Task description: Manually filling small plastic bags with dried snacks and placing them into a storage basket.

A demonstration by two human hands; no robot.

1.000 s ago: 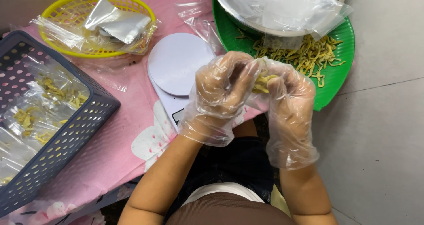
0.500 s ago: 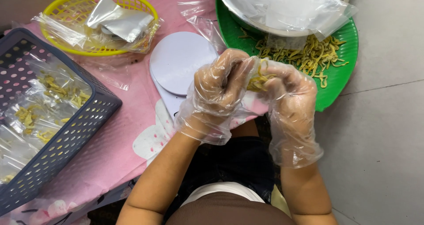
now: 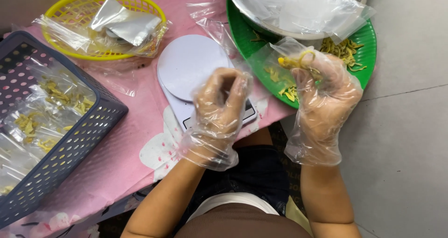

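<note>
From the head camera, the gloved right hand [image 3: 322, 86] pinches a small clump of yellow dried strips [image 3: 294, 62] in its grip, above the near rim of the green plate [image 3: 368, 42] at the bench's far right corner. The gloved left hand [image 3: 219, 105], fingers curled together and holding nothing visible, hovers over the white scale [image 3: 189, 70]. A grey basket [image 3: 70, 144] sits at the left edge.

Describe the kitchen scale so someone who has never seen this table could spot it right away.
Start at the pink tablecloth and look between the yellow basket and the green plate. The scale lies there, just beyond the gloved left hand. It alone is white, flat and bare on top, with a round platform; the baskets and plate around it hold bags or yellow pieces.
</note>
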